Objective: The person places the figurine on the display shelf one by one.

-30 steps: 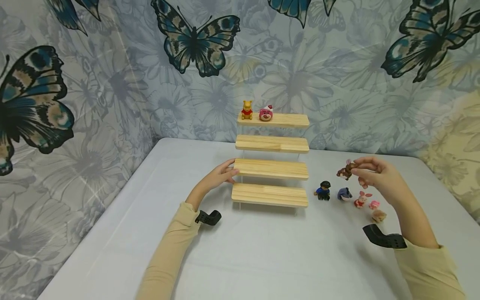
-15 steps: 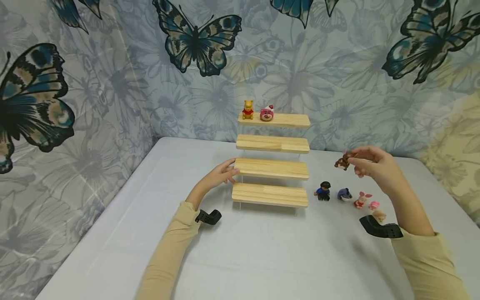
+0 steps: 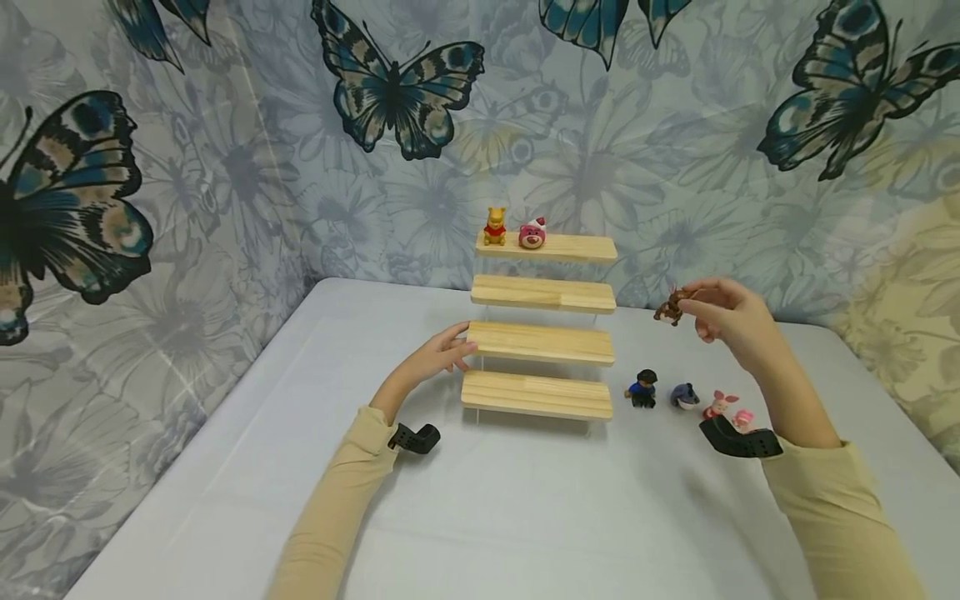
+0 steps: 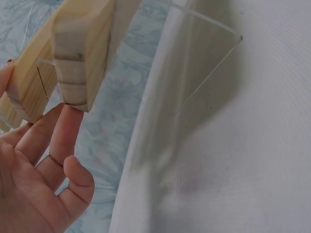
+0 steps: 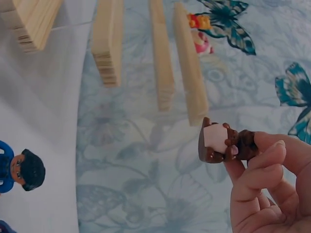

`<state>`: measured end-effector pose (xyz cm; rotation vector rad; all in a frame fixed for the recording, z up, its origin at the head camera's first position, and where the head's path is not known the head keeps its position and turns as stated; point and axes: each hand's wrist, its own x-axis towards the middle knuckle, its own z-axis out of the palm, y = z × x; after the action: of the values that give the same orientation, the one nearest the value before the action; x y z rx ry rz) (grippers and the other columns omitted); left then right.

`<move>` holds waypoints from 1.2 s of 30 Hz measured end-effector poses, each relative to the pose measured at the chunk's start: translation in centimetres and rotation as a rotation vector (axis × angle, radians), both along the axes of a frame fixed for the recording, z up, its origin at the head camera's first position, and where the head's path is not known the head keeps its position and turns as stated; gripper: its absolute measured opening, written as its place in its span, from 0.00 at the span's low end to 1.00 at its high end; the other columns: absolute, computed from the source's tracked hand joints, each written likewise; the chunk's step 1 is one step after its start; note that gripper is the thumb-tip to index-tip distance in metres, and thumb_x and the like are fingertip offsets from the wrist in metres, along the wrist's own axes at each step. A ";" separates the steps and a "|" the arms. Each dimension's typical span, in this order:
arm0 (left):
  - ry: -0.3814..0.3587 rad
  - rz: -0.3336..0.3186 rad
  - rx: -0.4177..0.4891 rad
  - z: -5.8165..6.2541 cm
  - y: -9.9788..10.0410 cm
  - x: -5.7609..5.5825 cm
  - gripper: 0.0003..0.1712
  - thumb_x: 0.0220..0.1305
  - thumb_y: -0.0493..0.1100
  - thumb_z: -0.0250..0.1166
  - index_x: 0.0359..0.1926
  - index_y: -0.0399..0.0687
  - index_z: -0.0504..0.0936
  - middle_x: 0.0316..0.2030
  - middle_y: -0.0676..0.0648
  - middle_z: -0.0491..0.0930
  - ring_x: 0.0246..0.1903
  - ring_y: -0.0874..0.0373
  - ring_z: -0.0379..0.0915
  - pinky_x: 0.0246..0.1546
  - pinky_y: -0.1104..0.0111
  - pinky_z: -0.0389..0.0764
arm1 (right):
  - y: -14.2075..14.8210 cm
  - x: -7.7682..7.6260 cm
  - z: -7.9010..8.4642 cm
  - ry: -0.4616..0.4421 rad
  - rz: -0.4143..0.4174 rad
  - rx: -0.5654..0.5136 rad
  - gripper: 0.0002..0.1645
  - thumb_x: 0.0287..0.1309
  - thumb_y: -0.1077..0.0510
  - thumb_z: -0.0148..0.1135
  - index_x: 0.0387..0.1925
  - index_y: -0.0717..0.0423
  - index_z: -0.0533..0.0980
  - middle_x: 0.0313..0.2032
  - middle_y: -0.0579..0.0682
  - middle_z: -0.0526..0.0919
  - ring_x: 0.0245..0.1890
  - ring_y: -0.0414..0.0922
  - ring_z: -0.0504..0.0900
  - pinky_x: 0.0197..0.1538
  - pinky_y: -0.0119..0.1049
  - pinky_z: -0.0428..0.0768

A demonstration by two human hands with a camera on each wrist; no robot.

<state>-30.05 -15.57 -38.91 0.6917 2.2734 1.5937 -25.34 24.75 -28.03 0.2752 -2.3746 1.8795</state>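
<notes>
In the head view, my right hand [image 3: 733, 323] is raised to the right of the four-step wooden display shelf [image 3: 540, 343]. It pinches a small brown toy figurine [image 3: 668, 309] between thumb and fingers. The right wrist view shows that figurine [image 5: 216, 141] lying sideways, with a pale pink front panel. My left hand [image 3: 431, 358] holds the left end of the shelf at its second-lowest board. Seen from the left wrist, the fingers of the left hand [image 4: 36, 177] rest against the board ends. A yellow bear figurine [image 3: 494, 227] and a pink bear-head figurine [image 3: 532, 234] sit on the top board.
On the white table [image 3: 517, 517], right of the shelf, stand a black-capped doll in blue [image 3: 642, 389], a blue-grey figurine [image 3: 684, 397], a pink piglet figurine [image 3: 720, 403] and a small pink figurine [image 3: 743, 419]. A butterfly-print cloth [image 3: 600, 150] hangs behind.
My right hand has carried the brown figurine up and leftward, away from the other figurines and toward the shelf. The left hand stays at the shelf's end.
</notes>
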 end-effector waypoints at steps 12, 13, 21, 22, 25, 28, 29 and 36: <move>-0.008 0.032 -0.020 0.2 -0.3 -0.1 0.38 0.66 0.52 0.50 0.68 0.41 0.46 0.57 0.38 0.67 0.35 0.54 0.75 0.40 0.57 0.71 | -3.3 -2.1 1.5 0.046 -0.019 -0.139 0.16 0.55 0.62 0.60 0.45 0.57 0.67 0.29 0.44 0.77 0.14 0.38 0.69 0.17 0.28 0.67; -0.013 0.031 -0.023 0.2 -0.3 -0.1 0.37 0.66 0.52 0.49 0.69 0.41 0.46 0.57 0.38 0.67 0.35 0.54 0.75 0.41 0.58 0.71 | -3.6 -2.2 1.6 0.052 -0.026 -0.140 0.17 0.55 0.62 0.60 0.45 0.57 0.66 0.28 0.43 0.77 0.13 0.38 0.69 0.17 0.28 0.67; -0.029 0.014 -0.008 0.2 0.2 0.1 0.36 0.67 0.48 0.49 0.69 0.40 0.44 0.57 0.35 0.65 0.36 0.52 0.75 0.43 0.53 0.70 | -4.8 -3.4 2.3 0.092 -0.004 -0.219 0.14 0.54 0.64 0.61 0.39 0.63 0.66 0.24 0.46 0.77 0.08 0.37 0.63 0.12 0.28 0.61; -0.028 0.019 -0.007 0.2 0.1 0.1 0.36 0.67 0.48 0.49 0.69 0.40 0.45 0.56 0.36 0.66 0.36 0.52 0.75 0.42 0.54 0.70 | -4.9 -3.7 2.4 0.094 0.002 -0.228 0.14 0.53 0.64 0.61 0.39 0.64 0.66 0.23 0.47 0.77 0.08 0.37 0.63 0.11 0.28 0.61; -0.023 0.028 -0.010 0.0 0.1 0.1 0.37 0.67 0.50 0.49 0.69 0.41 0.45 0.56 0.37 0.67 0.35 0.53 0.75 0.40 0.59 0.71 | -5.3 -4.4 2.6 0.092 0.003 -0.224 0.14 0.53 0.63 0.61 0.38 0.64 0.67 0.22 0.46 0.76 0.08 0.37 0.62 0.11 0.28 0.60; -0.019 0.028 -0.008 -0.2 0.1 0.2 0.37 0.66 0.51 0.49 0.68 0.41 0.46 0.55 0.38 0.68 0.35 0.53 0.75 0.39 0.61 0.72 | -5.6 -5.1 2.7 0.086 -0.002 -0.232 0.15 0.53 0.64 0.62 0.39 0.65 0.67 0.22 0.46 0.76 0.07 0.37 0.61 0.11 0.29 0.60; -0.020 0.026 -0.008 -0.2 0.1 0.3 0.37 0.66 0.51 0.49 0.68 0.41 0.46 0.55 0.38 0.68 0.35 0.54 0.75 0.39 0.62 0.72 | -5.6 -5.2 2.7 0.082 -0.002 -0.236 0.15 0.53 0.64 0.62 0.39 0.64 0.67 0.22 0.46 0.77 0.07 0.37 0.61 0.11 0.29 0.60; -0.043 0.007 0.004 2.6 0.4 2.1 0.33 0.67 0.42 0.47 0.67 0.34 0.45 0.54 0.32 0.67 0.36 0.49 0.75 0.44 0.50 0.68 | -6.7 -6.4 3.2 0.067 -0.020 -0.220 0.17 0.52 0.64 0.63 0.42 0.65 0.67 0.24 0.46 0.78 0.07 0.37 0.63 0.11 0.28 0.61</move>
<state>-27.94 -15.14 -36.33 0.6453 2.2450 1.6009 -31.78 18.02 -24.80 0.2877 -2.0975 2.0645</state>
